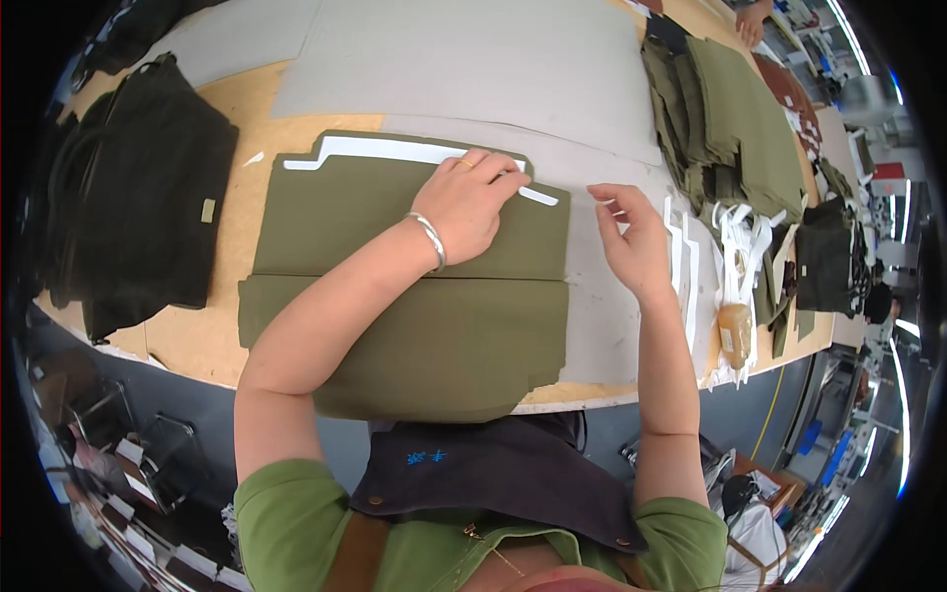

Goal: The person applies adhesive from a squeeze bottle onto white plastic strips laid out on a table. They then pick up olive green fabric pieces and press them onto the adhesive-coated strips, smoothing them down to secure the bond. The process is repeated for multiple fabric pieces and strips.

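An olive-green fabric panel [414, 340] lies in front of me, a seam or fold running across its middle and notches along its edges. Along its far edge runs a white stepped strip [380, 150]. My left hand [469, 202], a silver bangle at its wrist, rests palm down over the right part of this strip, hiding some of it. Its fingers lie on the strip and fabric. Just right of the panel, my right hand [631, 237] hovers with bent fingers, thumb apart, nothing visible in it. Several loose white strips [679, 247] lie beside the right forearm.
Dark folded fabric pieces [163, 187] are heaped at the left. Olive fabric pieces [745, 118] are stacked at the far right, near a bundle of white strips [745, 237] and a brown bottle-like object [734, 333]. Another person's hand [755, 22] shows at the top right.
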Available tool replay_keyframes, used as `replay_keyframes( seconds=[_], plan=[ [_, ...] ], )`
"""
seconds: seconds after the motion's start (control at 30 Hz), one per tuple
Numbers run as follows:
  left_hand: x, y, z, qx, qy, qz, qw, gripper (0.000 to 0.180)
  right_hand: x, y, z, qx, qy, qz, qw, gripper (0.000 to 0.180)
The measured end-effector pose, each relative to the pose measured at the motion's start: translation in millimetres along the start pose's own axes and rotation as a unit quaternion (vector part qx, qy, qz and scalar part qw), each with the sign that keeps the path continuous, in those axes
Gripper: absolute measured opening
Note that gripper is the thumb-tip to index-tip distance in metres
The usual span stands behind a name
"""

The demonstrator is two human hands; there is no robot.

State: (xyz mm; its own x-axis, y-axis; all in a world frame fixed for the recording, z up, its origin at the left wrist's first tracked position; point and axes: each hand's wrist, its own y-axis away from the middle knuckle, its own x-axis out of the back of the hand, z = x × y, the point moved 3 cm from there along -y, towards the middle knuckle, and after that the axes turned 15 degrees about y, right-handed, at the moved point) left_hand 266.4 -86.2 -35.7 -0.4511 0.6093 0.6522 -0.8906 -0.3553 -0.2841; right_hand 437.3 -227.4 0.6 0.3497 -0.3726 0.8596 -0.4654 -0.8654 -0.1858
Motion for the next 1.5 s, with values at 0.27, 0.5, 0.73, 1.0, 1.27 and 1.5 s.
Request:
replay_keyframes(
  seconds=[0.27, 0.5, 0.73, 1.0, 1.27, 1.5],
  plan=[
    [-7.7, 10.6, 5.1, -0.005, -0.042, 0.006, 0.999, 0.04, -30.8, 23.0, -10.6, 0.085, 0.107, -0.015, 0.991, 0.024],
    [-10.2, 9.6, 7.4, -0.005, -0.063, -0.002, 0.998, 0.046, -27.1, 19.4, -7.6, 0.1, 0.13, 0.014, 0.986, 0.02],
    [-15.7, 11.4, 6.6, 0.001, -0.089, -0.006, 0.996, 0.054, -29.9, 19.7, -11.5, 0.092, 0.173, 0.032, 0.98, 0.021],
    [-17.3, 12.2, 7.7, 0.011, -0.091, -0.005, 0.996, 0.055, -33.0, 19.8, -15.3, 0.108, 0.164, 0.02, 0.98, 0.023],
    [-18.5, 12.0, 2.5, 0.039, -0.072, -0.006, 0.997, 0.055, -36.6, 15.3, -17.6, 0.101, 0.166, 0.025, 0.981, 0.027],
    [-17.3, 11.4, 6.1, 0.036, -0.056, -0.004, 0.998, 0.051, -34.2, 14.9, -20.2, 0.111, 0.173, 0.039, 0.978, 0.025]
  ],
)
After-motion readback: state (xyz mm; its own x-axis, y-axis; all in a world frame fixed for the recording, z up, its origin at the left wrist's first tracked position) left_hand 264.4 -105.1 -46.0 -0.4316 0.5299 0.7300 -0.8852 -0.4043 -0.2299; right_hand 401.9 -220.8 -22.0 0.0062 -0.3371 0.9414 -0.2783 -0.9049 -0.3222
